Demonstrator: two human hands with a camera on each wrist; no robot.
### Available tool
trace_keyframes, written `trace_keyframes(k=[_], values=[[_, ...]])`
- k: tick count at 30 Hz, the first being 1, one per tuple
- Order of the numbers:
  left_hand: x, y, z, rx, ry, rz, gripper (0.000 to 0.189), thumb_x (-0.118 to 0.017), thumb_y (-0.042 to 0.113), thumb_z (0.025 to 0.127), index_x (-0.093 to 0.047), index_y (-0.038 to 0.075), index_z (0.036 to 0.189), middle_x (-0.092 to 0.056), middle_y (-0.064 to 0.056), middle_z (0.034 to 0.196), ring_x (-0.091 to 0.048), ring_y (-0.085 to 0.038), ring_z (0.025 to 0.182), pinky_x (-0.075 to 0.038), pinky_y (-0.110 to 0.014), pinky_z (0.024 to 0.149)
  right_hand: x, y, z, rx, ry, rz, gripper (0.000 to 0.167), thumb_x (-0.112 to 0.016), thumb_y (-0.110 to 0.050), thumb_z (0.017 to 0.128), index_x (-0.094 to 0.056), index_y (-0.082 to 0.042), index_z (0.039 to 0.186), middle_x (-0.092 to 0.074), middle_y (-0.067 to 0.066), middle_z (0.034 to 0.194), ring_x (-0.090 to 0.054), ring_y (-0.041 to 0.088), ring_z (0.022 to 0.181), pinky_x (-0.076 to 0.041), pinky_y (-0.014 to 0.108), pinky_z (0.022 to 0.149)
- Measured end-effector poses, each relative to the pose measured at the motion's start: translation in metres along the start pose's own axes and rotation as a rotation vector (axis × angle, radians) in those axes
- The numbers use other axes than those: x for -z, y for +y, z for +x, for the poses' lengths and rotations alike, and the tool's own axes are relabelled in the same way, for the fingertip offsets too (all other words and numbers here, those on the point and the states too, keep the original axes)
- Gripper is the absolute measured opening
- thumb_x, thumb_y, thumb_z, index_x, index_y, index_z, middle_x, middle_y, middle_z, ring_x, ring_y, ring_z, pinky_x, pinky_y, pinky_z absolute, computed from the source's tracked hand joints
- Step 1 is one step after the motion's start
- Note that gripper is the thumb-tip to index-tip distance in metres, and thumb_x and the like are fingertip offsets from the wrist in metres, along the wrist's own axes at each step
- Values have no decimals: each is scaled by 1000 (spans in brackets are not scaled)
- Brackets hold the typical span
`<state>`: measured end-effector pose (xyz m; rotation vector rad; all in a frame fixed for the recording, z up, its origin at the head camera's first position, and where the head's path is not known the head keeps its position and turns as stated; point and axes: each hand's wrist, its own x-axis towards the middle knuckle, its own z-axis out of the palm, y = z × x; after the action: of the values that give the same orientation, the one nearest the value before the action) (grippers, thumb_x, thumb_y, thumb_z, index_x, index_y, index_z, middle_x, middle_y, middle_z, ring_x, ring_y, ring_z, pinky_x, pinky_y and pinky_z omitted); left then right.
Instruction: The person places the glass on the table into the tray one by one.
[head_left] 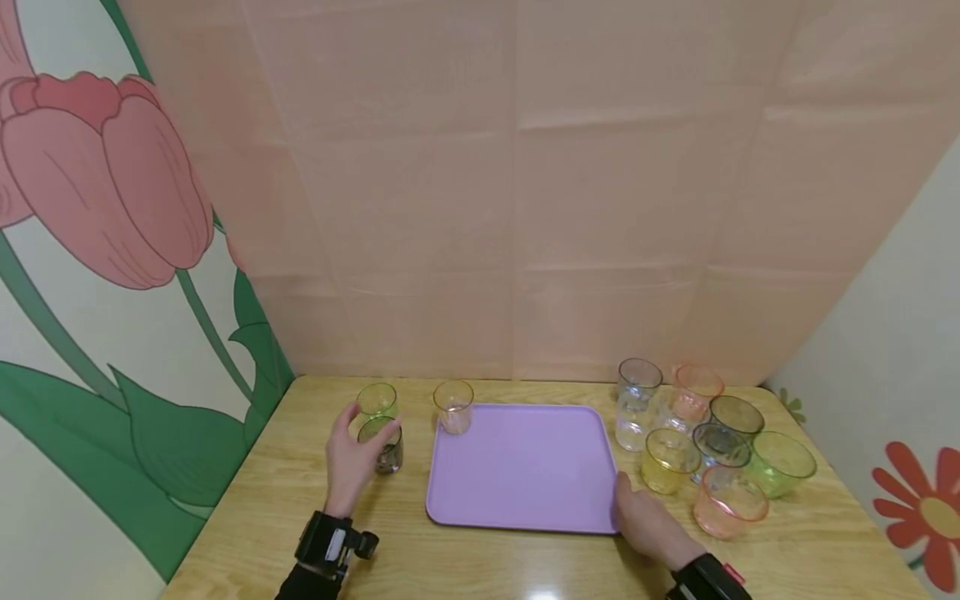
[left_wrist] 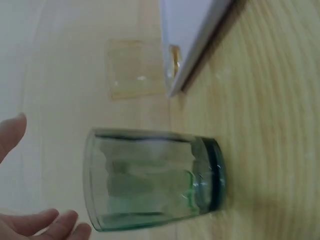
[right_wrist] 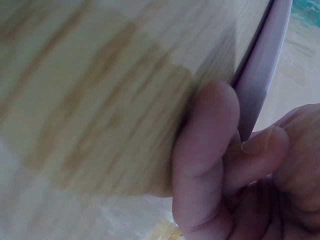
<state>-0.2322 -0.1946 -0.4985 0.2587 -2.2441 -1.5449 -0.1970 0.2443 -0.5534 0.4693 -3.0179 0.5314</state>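
My left grip (head_left: pixel 352 468) was spread around the rim of a dark glass (head_left: pixel 390 458) on the left part of the desk (head_left: pixel 255 533); from the left wrist I saw my thumb well apart from that glass and my other fingertips just beside its rim (whether one of them touched it, I could not tell); the glass stood upright, and directly beyond it, partly hidden by it, stood a green glass (head_left: pixel 377 398); my right grip (head_left: pixel 651 523) was pinching the near right corner of a purple tray (head_left: pixel 525 467), the fingers curled at its edge; the tray lay flat in the middle of the desk, to the right of the dark glass and apart from it; an amber glass (head_left: pixel 453 412) stood upright at the tray's far left corner.

To the right of the tray stood a close cluster of glasses; a yellow glass (head_left: pixel 667 467) was nearest to my right grip, with a clear bluish glass (head_left: pixel 636 412) behind it; a pink glass (head_left: pixel 729 504) stood at the near side of the cluster, and a light green one (head_left: pixel 782 465) at its right; a black band (head_left: pixel 330 543) sat on my left wrist; a pinkish sheet (head_left: pixel 510 208) hung behind the desk, with a painted tulip (head_left: pixel 105 179) on the wall to its left.
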Motion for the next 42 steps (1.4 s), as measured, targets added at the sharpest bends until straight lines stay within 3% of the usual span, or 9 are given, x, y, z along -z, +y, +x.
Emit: trace_keyframes(k=[3,9,15,26,42], values=[[5,-6,-1,40,-30,20,100,-85,40,82,-33,-6,153,-36,-29,155,-31,-44,145,-25,-62,120,-1,1,0,-7,-9,9,45,-53,1,96,-36,26,129,-57,16,69,-56,26,59,-53,45,50],[7,-14,-2,58,-31,20,102,-86,37,81,-29,-8,153,-33,-32,155,-30,-46,145,-26,-62,119,-1,0,3,-16,-7,-3,43,-54,0,96,-38,24,128,-55,14,67,-57,25,59,-52,43,50],[3,-22,-4,93,-66,93,107,-86,36,81,-23,-10,154,-29,-34,155,-29,-47,145,-26,-62,119,1,-1,4,11,19,-11,41,-55,2,94,-41,24,126,-53,10,63,-55,23,55,-50,41,47],[-8,-27,3,59,-99,30,95,-88,14,77,-30,-16,146,-37,-39,146,-39,-51,137,-33,-61,116,3,0,4,24,51,-14,42,-56,3,94,-40,25,126,-54,13,63,-58,27,55,-53,46,49],[-10,-36,2,114,-159,49,92,-86,13,78,-31,-11,147,-45,-36,143,-47,-50,131,-39,-60,112,0,-2,0,12,59,-30,40,-57,3,93,-42,24,124,-55,15,63,-60,32,55,-53,45,47]])
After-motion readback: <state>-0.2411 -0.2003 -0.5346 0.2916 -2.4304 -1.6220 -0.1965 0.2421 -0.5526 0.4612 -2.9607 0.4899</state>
